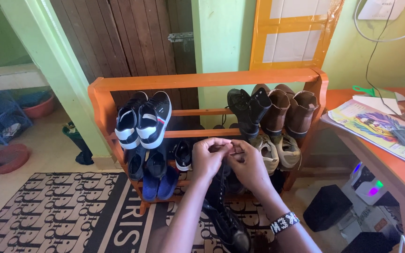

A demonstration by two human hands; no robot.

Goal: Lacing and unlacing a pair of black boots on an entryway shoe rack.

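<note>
Head view: the left hand (pixel 208 158) and the right hand (pixel 248 165) are seen raised together in front of the rack (pixel 202 80), fingertips pinched and nearly touching. A thin black lace (pixel 221 180) is held between them; both hands are closed on it, the left with thumb and forefinger curled, the right likewise. The lace runs down to a black boot (pixel 226 222), which is seen below the wrists, near the lower edge of the frame, over the mat (pixel 57 215). A beaded band (pixel 284 221) is worn on the right wrist.

Behind the hands, the orange wooden rack is stood against a green wall. On its upper rail, black-and-white sneakers (pixel 144 119) are leaned at the left, a black heeled boot (pixel 247 110) and brown boots (pixel 289 110) at the right. Lower down, blue shoes (pixel 160 185) and pale sneakers (pixel 275 150) are stored.

At the right, an orange bench (pixel 390 164) is seen carrying a colourful magazine (pixel 376 126) and green scissors (pixel 364 89). A red bowl (pixel 5 158) is set on the floor at the far left.
</note>
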